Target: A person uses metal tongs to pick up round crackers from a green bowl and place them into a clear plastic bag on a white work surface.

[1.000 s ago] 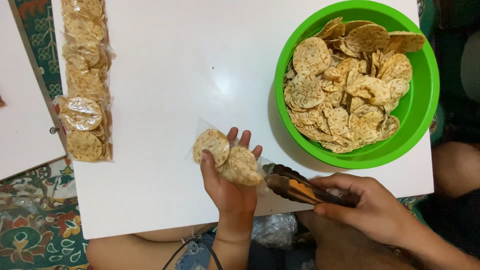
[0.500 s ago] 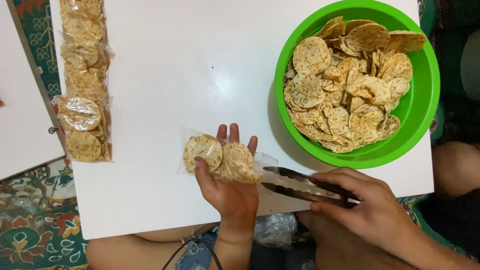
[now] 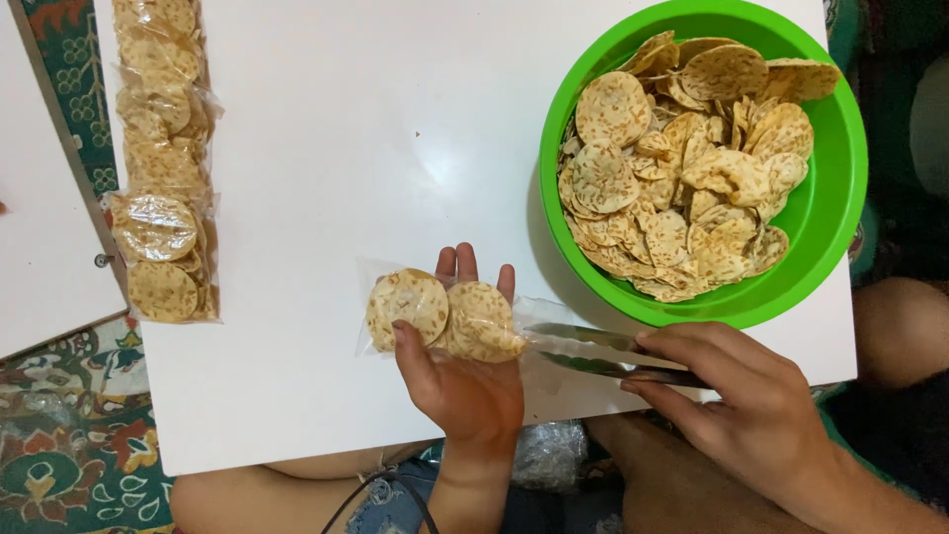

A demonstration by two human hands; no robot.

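**Fingers under a bag of crackers, tongs at its mouth**

Fingers (image 3: 465, 272) of the left hand (image 3: 465, 381) spread flat, palm up, thumb pressed on top of a clear bag (image 3: 445, 316) with round speckled crackers (image 3: 407, 305) inside. Bag resting across those fingers, just above the white table (image 3: 346, 129), open end pointing toward the right hand (image 3: 736, 405). Right-hand fingers (image 3: 682, 346) curled tight round the handles of metal tongs (image 3: 593, 351), tips of the tongs lying at the crumpled mouth of the bag, just beside the left palm. Whether the tong tips pinch the plastic: cannot tell.

Beyond the right fingers, up and away from the body, a green bowl (image 3: 835, 227) heaped with loose crackers, its rim near the tongs but not touching them. Far off to the left of the left fingers, well apart, a row of filled bags (image 3: 158, 158) along the table's edge. Past that edge, a patterned rug (image 3: 59, 455) and a second white surface (image 3: 40, 247). Beneath both wrists, bare knees and a wad of clear plastic (image 3: 549, 455) in the lap.
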